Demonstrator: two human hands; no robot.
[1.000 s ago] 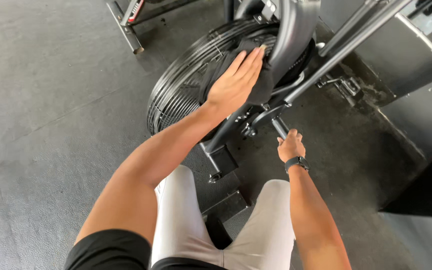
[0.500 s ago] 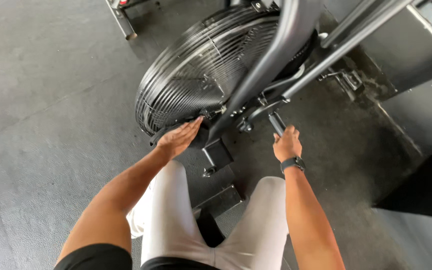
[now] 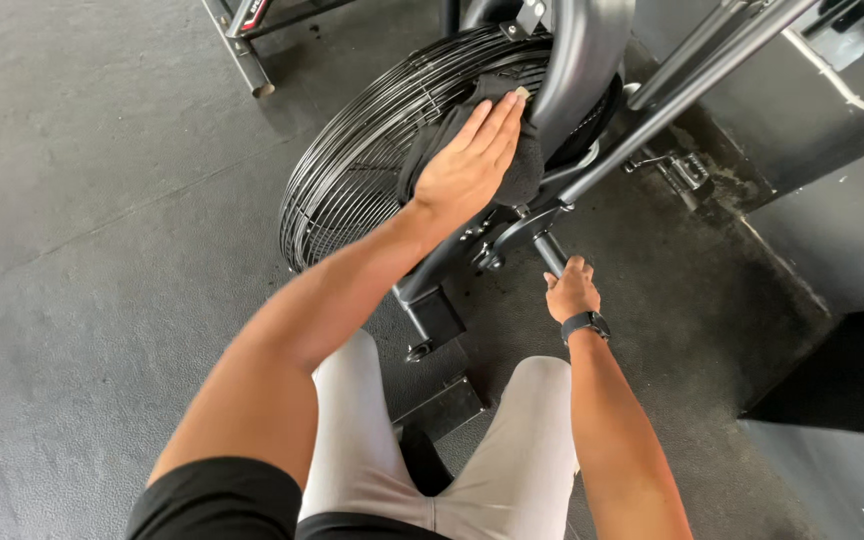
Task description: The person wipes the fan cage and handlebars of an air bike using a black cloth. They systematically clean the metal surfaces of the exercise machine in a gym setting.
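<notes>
Since half a second ago, left hand (image 3: 467, 165) has risen from the cage's lower edge to its upper face, resuming the wipe. It lies flat, fingers extended, pressing a dark cloth (image 3: 512, 150) on the fan cage (image 3: 352, 185). Right hand (image 3: 572, 290) is closed around a black handle (image 3: 550, 250).

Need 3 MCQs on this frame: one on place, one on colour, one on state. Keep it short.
1. Where does the left hand rest?
A. on a dark cloth against the fan cage
B. on the floor
C. on a knee

2. What colour is the fan cage?
A. white
B. black
C. red

3. What is the right hand doing?
A. hanging free
B. lying open on the thigh
C. gripping a black peg low on the bike frame

Key: 1 A, the palm lies flat on the cloth; 2 B, the wires are black; 3 C, the fingers wrap the peg.
</notes>
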